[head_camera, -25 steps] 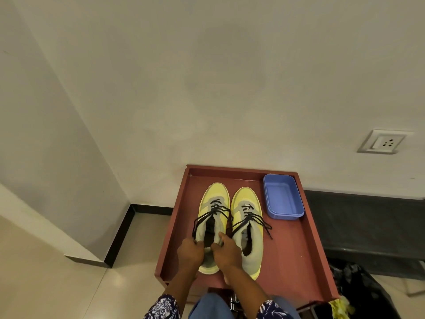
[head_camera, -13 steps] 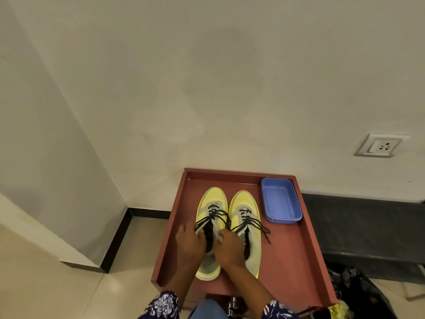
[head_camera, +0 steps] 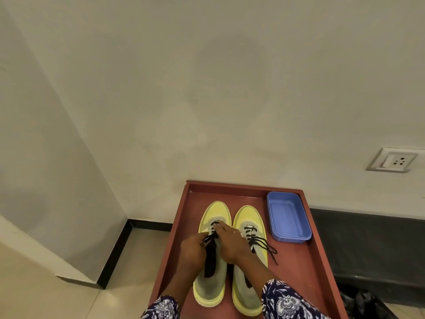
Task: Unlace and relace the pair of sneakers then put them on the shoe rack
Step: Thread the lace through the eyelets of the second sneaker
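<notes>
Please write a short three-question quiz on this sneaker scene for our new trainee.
1. True or false: both hands work on the left sneaker.
2. What lies right of the right sneaker on the red tray? A) blue tub B) brush C) sock
3. What does the left hand pinch?

Key: 1 true, the right hand reaches over it too. 2 A, the blue tub. 3 the black lace.

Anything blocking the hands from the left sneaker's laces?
Nothing visible. The left hand pinches a black lace of the left sneaker; the right hand rests its fingers on the upper eyelets. The blue tray sits apart, right of the other sneaker.
</notes>
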Motion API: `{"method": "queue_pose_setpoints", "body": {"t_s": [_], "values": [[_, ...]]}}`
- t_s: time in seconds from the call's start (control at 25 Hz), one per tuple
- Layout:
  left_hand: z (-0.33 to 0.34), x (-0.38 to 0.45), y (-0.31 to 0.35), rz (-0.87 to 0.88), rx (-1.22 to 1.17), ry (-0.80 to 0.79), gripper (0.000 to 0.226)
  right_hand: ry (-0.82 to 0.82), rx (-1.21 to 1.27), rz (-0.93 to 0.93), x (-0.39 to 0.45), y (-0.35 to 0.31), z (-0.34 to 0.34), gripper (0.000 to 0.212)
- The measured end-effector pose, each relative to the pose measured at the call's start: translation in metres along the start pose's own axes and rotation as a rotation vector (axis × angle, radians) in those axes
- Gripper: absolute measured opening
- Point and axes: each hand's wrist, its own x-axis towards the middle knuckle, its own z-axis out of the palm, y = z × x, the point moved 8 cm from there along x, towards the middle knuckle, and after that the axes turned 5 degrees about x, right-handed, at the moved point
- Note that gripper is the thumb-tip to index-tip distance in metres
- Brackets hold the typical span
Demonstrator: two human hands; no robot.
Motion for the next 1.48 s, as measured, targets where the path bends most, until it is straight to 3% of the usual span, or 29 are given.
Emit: {"method": "queue_pose_setpoints", "body": {"t_s": [0.2, 0.36, 0.6, 0.96, 1.12, 1.28, 1.48], "values": [[0.006, 0.0, -0.008, -0.08, -0.05, -0.015, 0.032, 0.059, -0.166, 0.095, -0.006, 0.008, 0.002, 0.053], [0.012, -0.002, -0.017, -0.147, -0.048, -0.051, 0.033, 0.002, -0.276, 0.164, -0.012, 0.017, 0.013, 0.04], [0.024, -0.012, -0.028, -0.247, -0.063, -0.158, 0.036, 0.041, -0.347, 0.114, -0.025, 0.016, 0.02, 0.047], [0.038, -0.028, -0.032, -0.355, -0.144, -0.246, 0.038, 0.277, -0.057, 0.097, -0.048, 0.028, -0.002, 0.047], [0.038, -0.036, -0.035, -0.373, -0.11, -0.238, 0.037, 0.456, 0.1, 0.112, -0.07, 0.046, -0.006, 0.052], [0.037, -0.047, -0.038, -0.44, -0.106, -0.211, 0.034, 0.523, 0.223, 0.264, -0.096, 0.067, -0.004, 0.05], [0.03, -0.062, -0.034, -0.449, -0.069, -0.123, 0.03, 0.491, 0.49, 0.43, -0.123, 0.081, 0.012, 0.044]]}}
